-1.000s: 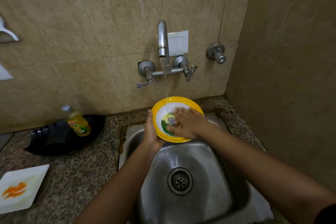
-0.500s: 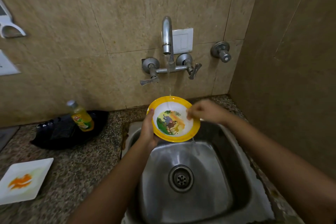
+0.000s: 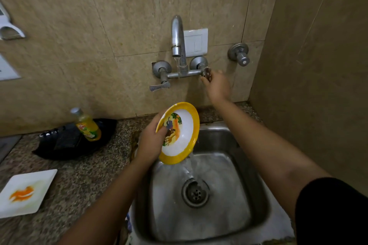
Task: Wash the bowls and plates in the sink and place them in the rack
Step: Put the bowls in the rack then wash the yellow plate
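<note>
Now: rinse step on the bowl (image 3: 187, 131), near its end by my judgement. Grip: left hand (image 3: 149, 143) holds the bowl at its 9 o'clock rim, thumb across the inner face, other fingers hidden behind. The bowl is tilted on edge over the 11 o'clock corner of the sink (image 3: 256, 195), and water runs off its 5 o'clock rim toward the drain.

Reach: right arm stretched up toward 12 o'clock. The right hand (image 3: 218, 87) is at the right handle (image 3: 207, 72) of the tap, fingers curled onto it with the thumb under, a pinch as far as shows. The spout (image 3: 177, 34) is running.

Next move, likely: turn the handle to shut the flow, then carry the bowl to the rack. The black tray (image 3: 69, 141) at 9 o'clock on the bench (image 3: 79, 175), behind the soap bottle (image 3: 87, 125), may be the rack; cannot tell. The carry calls for a firm grip on the wet rim and a swing clear of the bottle. The stained plate (image 3: 25, 193) at 8 o'clock is unwashed.
</note>
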